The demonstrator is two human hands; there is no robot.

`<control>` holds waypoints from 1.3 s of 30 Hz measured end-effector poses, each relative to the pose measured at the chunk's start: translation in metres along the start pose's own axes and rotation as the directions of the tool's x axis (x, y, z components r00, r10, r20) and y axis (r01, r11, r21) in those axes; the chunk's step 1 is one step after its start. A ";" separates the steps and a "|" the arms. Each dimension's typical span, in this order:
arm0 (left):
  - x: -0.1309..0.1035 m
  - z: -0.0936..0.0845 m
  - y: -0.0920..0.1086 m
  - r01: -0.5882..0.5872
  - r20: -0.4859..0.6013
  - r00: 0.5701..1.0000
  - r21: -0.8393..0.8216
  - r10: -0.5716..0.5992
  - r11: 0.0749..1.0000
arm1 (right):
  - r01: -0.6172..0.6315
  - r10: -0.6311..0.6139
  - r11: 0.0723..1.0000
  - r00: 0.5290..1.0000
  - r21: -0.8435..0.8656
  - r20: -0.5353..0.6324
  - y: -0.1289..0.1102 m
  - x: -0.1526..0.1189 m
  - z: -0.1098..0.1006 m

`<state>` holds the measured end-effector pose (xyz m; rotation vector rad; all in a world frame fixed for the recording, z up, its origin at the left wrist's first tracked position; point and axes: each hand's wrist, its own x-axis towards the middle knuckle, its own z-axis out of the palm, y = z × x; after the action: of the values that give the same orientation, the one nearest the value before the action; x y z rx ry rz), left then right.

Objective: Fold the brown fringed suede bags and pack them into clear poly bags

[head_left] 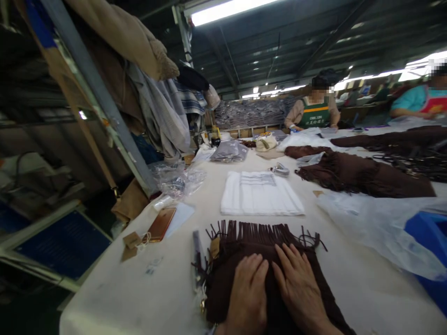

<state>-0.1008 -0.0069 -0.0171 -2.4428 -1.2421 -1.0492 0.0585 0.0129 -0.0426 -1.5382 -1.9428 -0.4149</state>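
Note:
Directly in front of me a dark brown fringed scarf lies folded on the white-covered table, its fringe pointing away from me. My left hand rests flat on the cloth, fingers together and stretched forward. Beside it my right hand also presses on the scarf, fingers stretched out and slightly spread. A brown cardboard tag sits at the scarf's upper left corner. Along its left edge runs a clear strip, partly hidden by fringe. Beyond the fringe lies a folded white cloth with grey stripes.
A phone and a tag with string lie at the left. More brown scarves, plastic film and a blue bin occupy the right. A co-worker in a green apron stands across the table; another is far right.

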 end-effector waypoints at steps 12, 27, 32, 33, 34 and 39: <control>0.045 -0.057 -0.136 0.338 0.209 0.833 0.541 -0.512 0.770 | 0.027 -0.026 0.999 0.999 0.036 -0.032 0.001 0.000 -0.002; -0.068 -0.131 -0.106 0.302 0.226 0.746 0.724 -0.626 0.620 | 0.026 -0.025 0.999 1.000 0.031 -0.007 -0.001 0.002 -0.007; -0.081 -0.141 -0.078 0.249 0.135 0.874 0.700 -0.467 0.669 | 0.004 -0.003 0.999 1.000 0.040 -0.009 -0.002 0.004 -0.009; -0.080 -0.137 -0.073 0.216 0.136 0.915 0.631 -0.380 0.745 | 0.002 -0.001 0.999 1.000 0.046 -0.013 -0.002 0.005 -0.009; -0.079 -0.133 -0.068 0.182 0.148 0.940 0.544 -0.307 0.819 | 0.003 -0.003 0.999 1.000 0.051 -0.014 -0.002 0.005 -0.009; -0.073 -0.114 -0.050 0.447 0.341 0.808 0.176 -0.480 0.877 | 0.019 -0.018 0.998 1.000 0.068 -0.011 -0.001 0.003 -0.008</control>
<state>-0.2256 -0.0753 0.0098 -2.3976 -2.0445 -0.5992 0.0595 0.0101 -0.0344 -1.4729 -1.9446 -0.3608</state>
